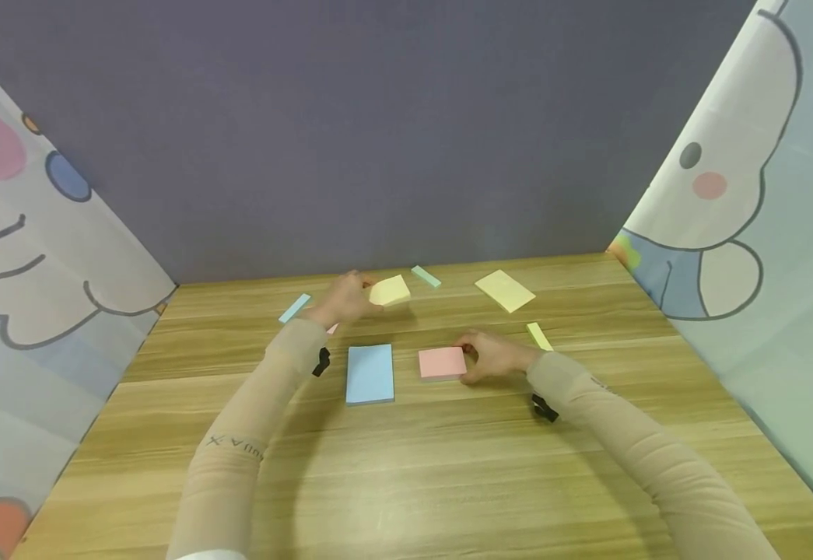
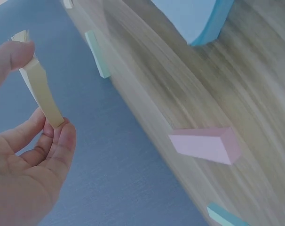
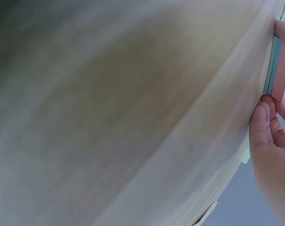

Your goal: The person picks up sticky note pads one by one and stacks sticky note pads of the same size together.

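Near the blue pad [image 1: 369,375], the right hand [image 1: 493,355] grips the pink pad [image 1: 441,362], base unclear, probably on the table [image 1: 413,482]; farther off, the left hand [image 1: 345,298] pinches a raised yellow pad [image 1: 390,291]. Steadying one while holding up the other seems the step; the next move calls for level handling.

This looks to me like a screened-off work spot, home or studio I can't tell: a wood-grain surface [image 1: 413,482], a plain dark panel [image 1: 392,140] behind, cartoon-printed sheets [image 1: 749,171] either side.
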